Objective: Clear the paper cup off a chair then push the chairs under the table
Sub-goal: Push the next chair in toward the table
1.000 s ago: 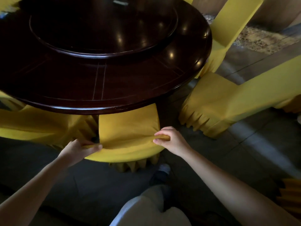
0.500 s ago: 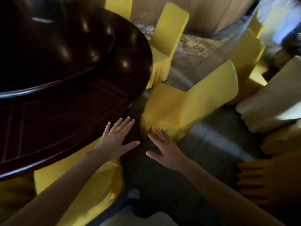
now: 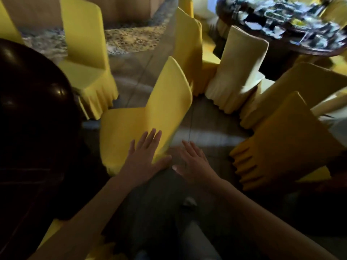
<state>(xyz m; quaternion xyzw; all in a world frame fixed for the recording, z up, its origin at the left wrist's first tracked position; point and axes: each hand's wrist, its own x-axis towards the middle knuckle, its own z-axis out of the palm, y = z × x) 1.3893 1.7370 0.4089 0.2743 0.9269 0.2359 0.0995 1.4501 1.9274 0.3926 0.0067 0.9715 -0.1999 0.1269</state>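
A yellow-covered chair [image 3: 142,117] stands in the middle of the view, pulled away from the dark round table [image 3: 33,113] on the left. My left hand [image 3: 146,156] is spread with straight fingers over the near edge of that chair's backrest. My right hand [image 3: 191,160] is open too, fingers straight, hovering just right of the chair over the floor. Neither hand holds anything. No paper cup is in view.
Another yellow chair [image 3: 86,59] stands farther back by the table. Several more yellow and cream chairs [image 3: 238,72] crowd the right side, one yellow chair [image 3: 281,139] close by. A second table [image 3: 293,25] covered with dishes is at the top right. Grey floor lies between.
My hands let go of the chair tucked under the table a second ago. The view swung right, and both open hands have reached toward the chair beside it.
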